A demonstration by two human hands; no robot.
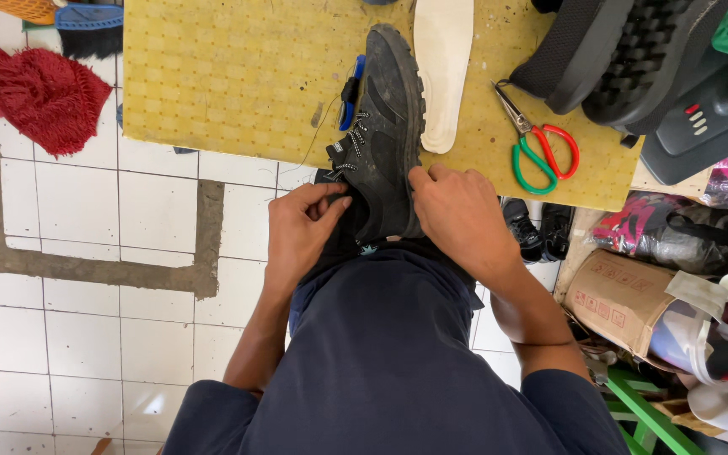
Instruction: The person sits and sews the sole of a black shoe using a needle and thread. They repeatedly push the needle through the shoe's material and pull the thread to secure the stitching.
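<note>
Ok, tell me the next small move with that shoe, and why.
Probably pull the heel collar wider with both hands. The left hand and right hand already grip the black shoe at its opening, and the white insole lies outside it.

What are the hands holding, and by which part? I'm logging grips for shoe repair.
Both hands grip the black shoe at its heel end: left hand at the collar, right hand on the side.

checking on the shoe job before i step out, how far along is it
Done, it seems: the white insole is out, lying on the yellow board beside the black shoe. In hand: the left hand and right hand grip the shoe's heel end at the board's edge, a thread trailing near it. Left: the insole is not back in, and the scissors and blue-handled tool lie out.
</note>
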